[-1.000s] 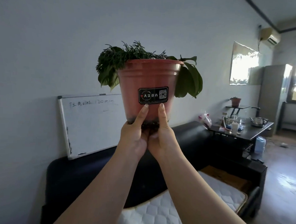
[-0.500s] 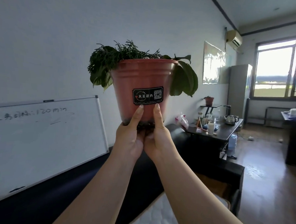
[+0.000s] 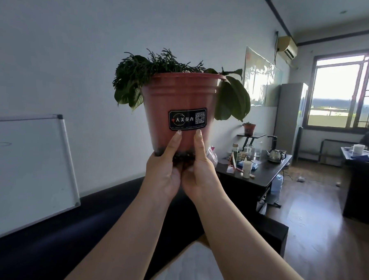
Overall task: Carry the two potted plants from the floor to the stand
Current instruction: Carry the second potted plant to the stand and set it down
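Holding the terracotta-coloured pot (image 3: pixel 178 109) from below, the left hand (image 3: pixel 163 171) and right hand (image 3: pixel 201 172) sit side by side with their inner edges touching. Both palms cup the base; one finger of each hand (image 3: pixel 176 142) extends up the near wall, stopping just below the black label (image 3: pixel 187 118). The remaining fingers wrap under and behind the base, so their spread cannot be determined.

The pot is raised in the air, well apart from the stand (image 3: pixel 251 136), which lies beyond and to the right of the fingertips.

Handling judgement: the wall appears to be thin, smooth plastic, likely slippery and somewhat flexible; soil makes the load bottom-heavy. Support under the base is the correct hold. The drooping leaves (image 3: pixel 232 99) hang above the fingers and bruise easily.

Count: one pot in hand, one small pot (image 3: pixel 249 128) on the stand, two hands
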Available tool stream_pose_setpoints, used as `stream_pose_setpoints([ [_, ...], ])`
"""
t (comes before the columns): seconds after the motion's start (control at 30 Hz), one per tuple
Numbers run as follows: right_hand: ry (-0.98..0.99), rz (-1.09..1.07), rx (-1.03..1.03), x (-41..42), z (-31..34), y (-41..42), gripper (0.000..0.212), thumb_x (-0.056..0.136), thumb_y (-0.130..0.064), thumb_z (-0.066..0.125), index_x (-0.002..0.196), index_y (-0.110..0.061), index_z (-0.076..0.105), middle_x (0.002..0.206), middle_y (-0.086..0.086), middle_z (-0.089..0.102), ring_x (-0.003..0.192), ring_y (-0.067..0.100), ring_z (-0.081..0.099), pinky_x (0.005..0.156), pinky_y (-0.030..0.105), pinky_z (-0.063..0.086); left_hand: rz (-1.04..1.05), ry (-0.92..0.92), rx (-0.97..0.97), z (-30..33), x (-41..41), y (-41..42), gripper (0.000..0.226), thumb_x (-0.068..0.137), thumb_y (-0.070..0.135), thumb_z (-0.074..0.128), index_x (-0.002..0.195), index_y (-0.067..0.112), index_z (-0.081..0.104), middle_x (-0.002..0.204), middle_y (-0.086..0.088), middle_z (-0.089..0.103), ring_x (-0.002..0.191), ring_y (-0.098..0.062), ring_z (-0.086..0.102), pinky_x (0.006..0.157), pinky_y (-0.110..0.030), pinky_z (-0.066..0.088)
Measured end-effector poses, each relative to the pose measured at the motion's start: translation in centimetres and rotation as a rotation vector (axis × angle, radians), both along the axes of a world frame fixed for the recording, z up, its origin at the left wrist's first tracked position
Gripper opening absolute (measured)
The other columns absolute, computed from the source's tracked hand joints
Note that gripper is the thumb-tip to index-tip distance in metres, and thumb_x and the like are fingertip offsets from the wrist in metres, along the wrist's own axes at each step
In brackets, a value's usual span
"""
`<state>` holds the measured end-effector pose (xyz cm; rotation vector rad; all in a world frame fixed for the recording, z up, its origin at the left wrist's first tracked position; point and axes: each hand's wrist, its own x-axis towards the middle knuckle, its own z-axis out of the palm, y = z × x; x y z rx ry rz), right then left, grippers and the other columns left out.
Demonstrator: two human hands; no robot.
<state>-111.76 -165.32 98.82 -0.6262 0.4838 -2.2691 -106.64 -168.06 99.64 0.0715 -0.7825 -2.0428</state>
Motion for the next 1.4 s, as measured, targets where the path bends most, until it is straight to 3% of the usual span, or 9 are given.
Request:
stream_pose_setpoints([
  [0.13, 0.005, -0.027, -0.014, -5.8, -0.2, -1.4, 0.016, 0.088, -0.026, 0.059, 0.081, -0.013, 0.067, 0.074, 0.004, 0.076, 0.077, 0.02, 0.071, 0.09, 0.04, 0.051, 0.0, 0.025, 0.012, 0.0, -5.8, -1.4, 0.019, 0.075, 0.01, 0.065, 0.093, 0.007, 0.061, 0.097, -0.009, 0.068, 0.067, -0.014, 0.072, 0.059, -0.026, 0.059],
  [0.3, 0.014, -0.008, -0.002, -12.8, -0.5, -4.3, 0.019, 0.087, -0.028, 0.059, 0.089, -0.01, 0.065, 0.077, 0.005, 0.077, 0.073, 0.016, 0.073, 0.08, 0.033, 0.056, 0.003, 0.025, -0.003, -0.3, -12.6, -4.2, 0.024, 0.07, 0.011, 0.068, 0.093, 0.008, 0.061, 0.098, -0.009, 0.068, 0.066, -0.014, 0.073, 0.056, -0.026, 0.058],
  [0.4, 0.018, 0.009, 0.005, -17.3, -0.4, -6.7, 0.028, 0.081, -0.032, 0.063, 0.096, -0.008, 0.065, 0.088, 0.009, 0.075, 0.079, 0.018, 0.073, 0.08, 0.032, 0.056, 0.0, 0.049, -0.02, -0.2, -16.9, -6.4, 0.033, 0.066, 0.012, 0.069, 0.097, 0.007, 0.06, 0.102, -0.011, 0.067, 0.066, -0.015, 0.073, 0.052, -0.027, 0.057],
  [0.5, 0.016, 0.033, -0.008, -21.4, -0.2, -8.9, 0.044, 0.065, -0.036, 0.067, 0.098, -0.007, 0.064, 0.099, 0.012, 0.072, 0.086, 0.019, 0.071, 0.084, 0.032, 0.054, -0.004, 0.057, -0.011, -0.1, -21.1, -8.5, 0.02, 0.074, 0.01, 0.065, 0.093, 0.007, 0.06, 0.098, -0.011, 0.067, 0.062, -0.015, 0.072, 0.05, -0.028, 0.057],
  [0.7, -0.01, 0.028, -0.014, -30.2, -0.2, -11.5, 0.056, 0.06, -0.038, 0.069, 0.106, -0.006, 0.062, 0.109, 0.014, 0.069, 0.092, 0.02, 0.07, 0.081, 0.03, 0.055, -0.006, 0.014, -0.062, -0.1, -30.3, -11.5, 0.033, 0.065, 0.017, 0.068, 0.096, 0.009, 0.061, 0.104, -0.009, 0.068, 0.08, -0.016, 0.07, 0.069, -0.028, 0.058],
  [0.87, -0.046, 0.0, -0.036, -40.0, -0.3, -12.4, 0.066, 0.059, -0.04, 0.07, 0.113, -0.004, 0.06, 0.112, 0.014, 0.069, 0.089, 0.018, 0.071, 0.078, 0.028, 0.056, -0.025, 0.025, -0.091, -0.2, -40.2, -12.4, 0.028, 0.067, 0.016, 0.067, 0.093, 0.009, 0.061, 0.101, -0.009, 0.068, 0.077, -0.015, 0.072, 0.072, -0.029, 0.058],
  [1.0, -0.014, -0.029, 0.014, -48.9, -0.7, -11.8, 0.052, 0.066, -0.042, 0.069, 0.103, -0.006, 0.064, 0.096, 0.008, 0.075, 0.082, 0.015, 0.073, 0.079, 0.027, 0.055, -0.028, 0.042, -0.082, -0.6, -49.2, -12.0, 0.043, 0.058, 0.018, 0.069, 0.098, 0.006, 0.062, 0.106, -0.012, 0.068, 0.084, -0.019, 0.071, 0.083, -0.034, 0.055],
  [1.13, -0.014, -0.016, 0.049, -58.0, -0.7, -11.0, 0.033, 0.082, -0.035, 0.061, 0.097, -0.006, 0.064, 0.079, 0.005, 0.076, 0.071, 0.013, 0.074, 0.065, 0.022, 0.059, -0.024, 0.055, -0.055, -0.8, -58.6, -11.6, 0.049, 0.054, 0.019, 0.071, 0.099, 0.004, 0.062, 0.102, -0.013, 0.069, 0.08, -0.018, 0.072, 0.073, -0.029, 0.059],
  [1.4, 0.028, -0.044, 0.077, -74.7, 0.4, -10.6, 0.032, 0.083, -0.037, 0.062, 0.091, -0.007, 0.066, 0.078, 0.005, 0.077, 0.072, 0.013, 0.074, 0.072, 0.024, 0.056, -0.03, 0.102, -0.015, -0.2, -75.6, -11.1, 0.041, 0.063, 0.017, 0.069, 0.101, 0.003, 0.06, 0.105, -0.014, 0.067, 0.076, -0.017, 0.073, 0.067, -0.027, 0.059],
])
